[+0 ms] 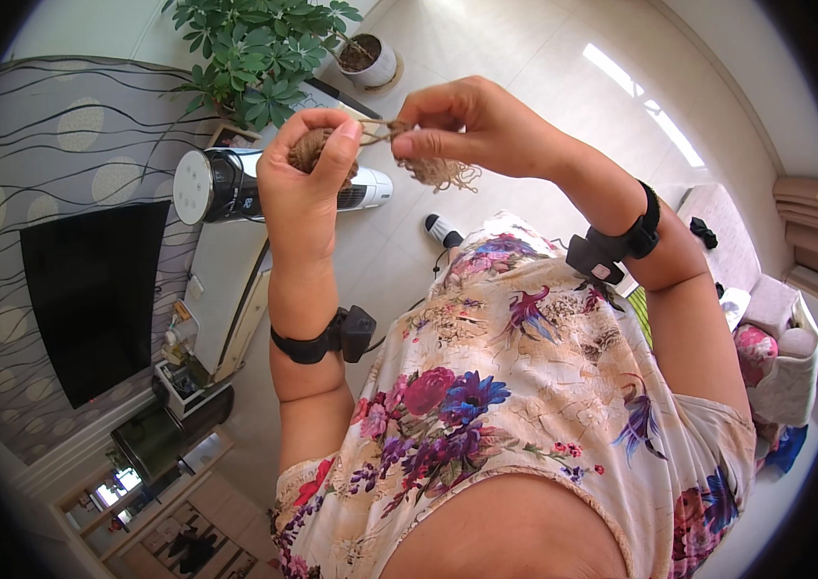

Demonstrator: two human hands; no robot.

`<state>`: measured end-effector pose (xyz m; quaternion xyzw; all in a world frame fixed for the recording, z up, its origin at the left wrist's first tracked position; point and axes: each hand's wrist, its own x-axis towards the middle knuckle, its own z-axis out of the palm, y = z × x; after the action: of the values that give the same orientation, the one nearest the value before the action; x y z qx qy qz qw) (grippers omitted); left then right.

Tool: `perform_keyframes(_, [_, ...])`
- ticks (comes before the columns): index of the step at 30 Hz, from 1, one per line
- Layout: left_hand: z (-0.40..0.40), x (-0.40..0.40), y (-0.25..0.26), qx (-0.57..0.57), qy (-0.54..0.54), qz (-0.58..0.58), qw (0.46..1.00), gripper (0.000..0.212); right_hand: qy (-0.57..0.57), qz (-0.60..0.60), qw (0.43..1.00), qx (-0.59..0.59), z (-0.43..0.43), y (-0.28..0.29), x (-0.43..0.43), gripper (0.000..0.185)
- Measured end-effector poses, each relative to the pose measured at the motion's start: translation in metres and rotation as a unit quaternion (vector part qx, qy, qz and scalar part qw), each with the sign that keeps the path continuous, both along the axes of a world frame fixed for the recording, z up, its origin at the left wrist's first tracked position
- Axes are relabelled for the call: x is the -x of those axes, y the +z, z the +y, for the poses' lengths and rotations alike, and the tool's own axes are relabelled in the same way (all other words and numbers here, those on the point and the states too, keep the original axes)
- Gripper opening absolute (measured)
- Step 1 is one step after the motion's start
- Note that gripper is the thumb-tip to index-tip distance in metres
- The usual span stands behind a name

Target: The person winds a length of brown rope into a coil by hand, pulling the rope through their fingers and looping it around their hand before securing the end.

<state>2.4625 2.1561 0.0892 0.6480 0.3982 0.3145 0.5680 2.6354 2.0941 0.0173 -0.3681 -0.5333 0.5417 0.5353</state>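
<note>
My left hand (315, 159) is closed around a bundle of brown yarn (307, 148), with the thumb pressed on top and part of the bundle hidden by the fingers. Between thumb and fingers, my right hand (467, 123) pinches a second tangled clump of the yarn (438, 172), whose loose curly ends hang below. Two or so strands (376, 130) stretch across the short gap from one hand to the other. Both hands are raised in front of my body, and a black strap with a small device sits on each forearm.
A white and black tower appliance (365, 189) stands behind my left hand. Beyond it are a leafy plant (257, 58) and a white pot (372, 65). A television (97, 304) and a long cabinet (224, 297) are at left; a couch with cushions (771, 304) is at right.
</note>
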Motion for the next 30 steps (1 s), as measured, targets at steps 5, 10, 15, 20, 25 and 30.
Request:
perform_keyframes(5, [0.002,0.005,0.0,-0.094,0.023,0.032,0.995,0.011,-0.183,-0.202,0.937,-0.218,0.006,-0.007,-0.009,0.024])
perform_keyframes(10, [0.004,0.012,0.006,-0.199,-0.056,0.182,0.961,0.012,0.0,0.024,0.999,0.03,-0.002,0.001,-0.012,0.023])
perform_keyframes(15, [-0.001,0.003,-0.008,-0.294,-0.114,0.228,0.921,0.014,0.029,-0.039,0.999,0.005,-0.003,-0.007,-0.01,0.02])
perform_keyframes(20, [0.0,0.01,-0.004,-0.113,-0.084,0.17,0.975,0.008,-0.012,-0.066,0.995,-0.067,-0.003,-0.006,-0.019,0.018])
perform_keyframes(25, [0.006,0.017,-0.004,-0.037,-0.069,0.088,0.993,0.007,-0.081,-0.054,0.994,-0.049,-0.003,-0.022,-0.034,0.015])
perform_keyframes(30, [0.007,0.026,-0.001,-0.043,-0.055,0.09,0.993,0.009,-0.141,-0.089,0.986,0.005,-0.012,-0.022,-0.046,0.011])
